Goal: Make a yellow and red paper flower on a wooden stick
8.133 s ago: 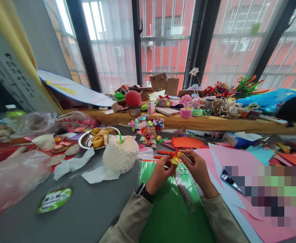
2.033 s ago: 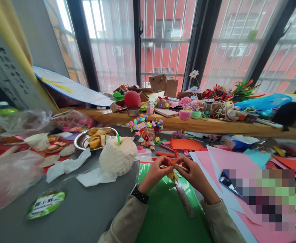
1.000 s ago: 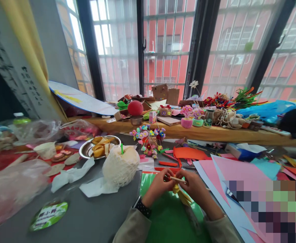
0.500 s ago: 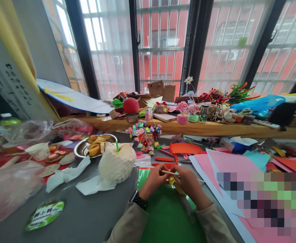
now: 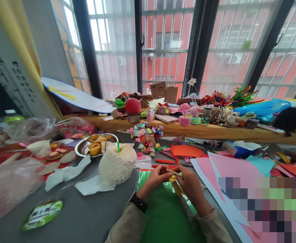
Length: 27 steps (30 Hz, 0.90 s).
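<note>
My left hand (image 5: 156,178) and my right hand (image 5: 190,185) meet above a shiny green sheet (image 5: 163,212), fingertips pinched close together. A thin wooden stick (image 5: 174,173) runs between the two sets of fingers, tilted down to the right. Just under the stick, a small yellow piece (image 5: 173,179) shows at the fingertips, with a longer yellow strip (image 5: 178,190) hanging below it beside my right palm. Which fingers pinch the yellow piece is partly hidden. Farther down lies a narrow greyish strip (image 5: 187,209) on the green sheet.
Left of my hands stands a net-wrapped coconut (image 5: 117,165) with a green straw, near a metal bowl (image 5: 78,150) of peels. Coloured paper sheets (image 5: 229,168) spread to the right. Behind are a bunch of small fluffy flowers (image 5: 145,136) and a cluttered wooden sill (image 5: 107,127).
The stick has tilted a little and less of it shows between my fingers. My right hand has turned slightly, and more of the yellow strip shows. The view has shifted slightly.
</note>
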Each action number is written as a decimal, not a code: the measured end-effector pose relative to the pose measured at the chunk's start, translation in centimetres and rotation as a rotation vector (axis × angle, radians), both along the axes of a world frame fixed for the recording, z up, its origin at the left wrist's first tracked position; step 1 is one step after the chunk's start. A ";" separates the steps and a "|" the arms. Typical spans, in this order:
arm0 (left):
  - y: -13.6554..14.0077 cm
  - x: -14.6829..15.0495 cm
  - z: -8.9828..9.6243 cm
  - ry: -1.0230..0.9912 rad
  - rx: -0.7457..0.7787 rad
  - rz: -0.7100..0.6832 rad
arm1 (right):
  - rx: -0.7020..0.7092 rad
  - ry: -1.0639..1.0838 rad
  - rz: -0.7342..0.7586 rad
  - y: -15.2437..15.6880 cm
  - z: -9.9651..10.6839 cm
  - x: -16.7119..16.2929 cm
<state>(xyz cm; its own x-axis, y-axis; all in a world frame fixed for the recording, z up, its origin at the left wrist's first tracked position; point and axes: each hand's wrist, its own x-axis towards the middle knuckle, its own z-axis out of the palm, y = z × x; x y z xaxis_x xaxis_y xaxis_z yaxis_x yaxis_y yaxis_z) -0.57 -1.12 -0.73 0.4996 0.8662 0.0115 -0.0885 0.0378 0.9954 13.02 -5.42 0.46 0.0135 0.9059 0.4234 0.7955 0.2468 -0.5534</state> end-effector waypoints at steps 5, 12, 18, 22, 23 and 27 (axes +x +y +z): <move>-0.6 0.0 0.2 0.010 0.151 -0.065 | 0.068 0.065 -0.067 0.2 -0.2 0.1; -0.6 0.3 0.0 -0.097 0.112 0.064 | 0.052 0.114 0.025 0.4 0.2 -0.4; -0.6 0.1 0.3 -0.116 0.074 0.013 | 0.005 0.153 0.125 0.3 0.8 0.4; -0.7 0.1 0.5 -0.130 0.010 -0.029 | -0.053 0.160 0.175 0.2 1.2 0.9; -0.6 0.1 0.5 -0.132 0.004 -0.023 | -0.052 0.160 0.169 0.1 1.3 0.9; -0.3 0.1 0.2 -0.138 -0.028 0.024 | -0.016 0.152 0.099 0.1 1.0 0.4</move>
